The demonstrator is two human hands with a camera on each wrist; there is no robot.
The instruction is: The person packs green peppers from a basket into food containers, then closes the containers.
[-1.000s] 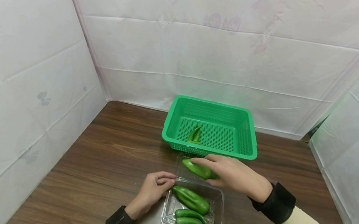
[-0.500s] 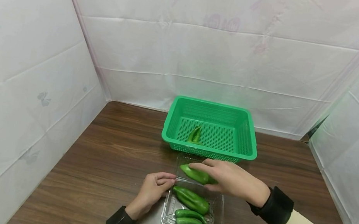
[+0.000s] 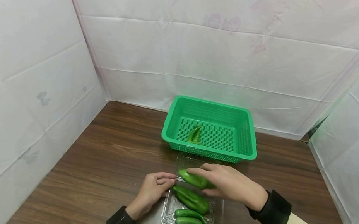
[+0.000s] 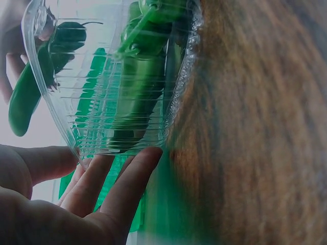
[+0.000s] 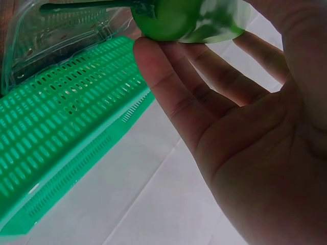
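Observation:
My right hand (image 3: pixel 202 178) grips a green pepper (image 3: pixel 187 176) from above, just over the far end of a clear plastic tray (image 3: pixel 218 220). In the right wrist view the pepper (image 5: pixel 189 18) rests against my curled fingers (image 5: pixel 173 92). My left hand (image 3: pixel 168 182) pinches the tray's left rim, with the fingers (image 4: pixel 127 178) against the tray wall (image 4: pixel 76 102). In the tray lie a large pepper (image 3: pixel 191 200) and two slimmer ones (image 3: pixel 190 218). Behind the tray stands a green basket (image 3: pixel 249 138) with two small peppers (image 3: pixel 194 134) in it.
The brown wooden table (image 3: pixel 113 148) is walled by white sheeting (image 3: pixel 209 54) at the back and on both sides. The basket's slotted wall (image 5: pixel 66 117) is close behind my right hand. The tray's open lid (image 5: pixel 61 35) lies between tray and basket.
My right hand has carried the pepper from near the basket's front rim back toward me and lower, over the tray. The left hand has stayed on the tray's rim.

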